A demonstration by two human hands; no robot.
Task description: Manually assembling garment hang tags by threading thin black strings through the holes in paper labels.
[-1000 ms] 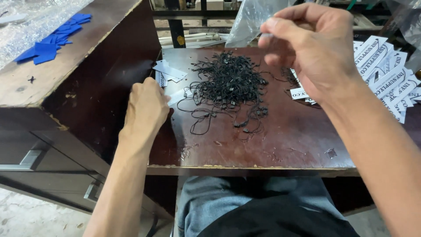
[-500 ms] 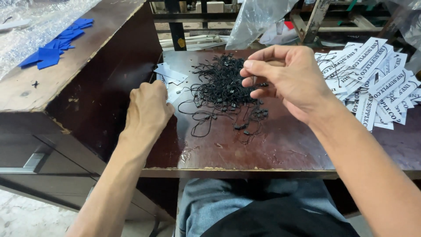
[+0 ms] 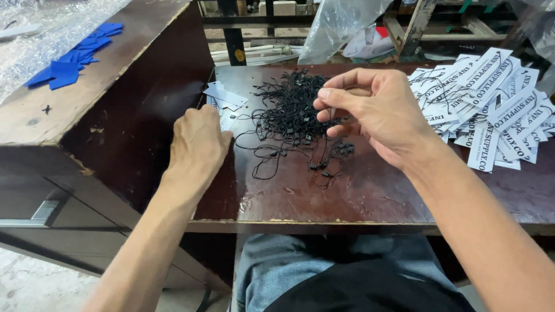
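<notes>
hovering right hand [image 3: 378,112] over black string pile [image 3: 292,110]; left hand [image 3: 196,144] touching white tags [image 3: 222,95].

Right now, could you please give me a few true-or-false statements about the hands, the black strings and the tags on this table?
1. The right hand hovers over the pile of black strings. True.
2. The left hand holds a blue piece. False: it rests on the table by some white tags; the blue pieces lie apart on the raised surface.
3. The heap of white printed tags lies at the table's right. True.
4. The strings are red. False: black.
</notes>
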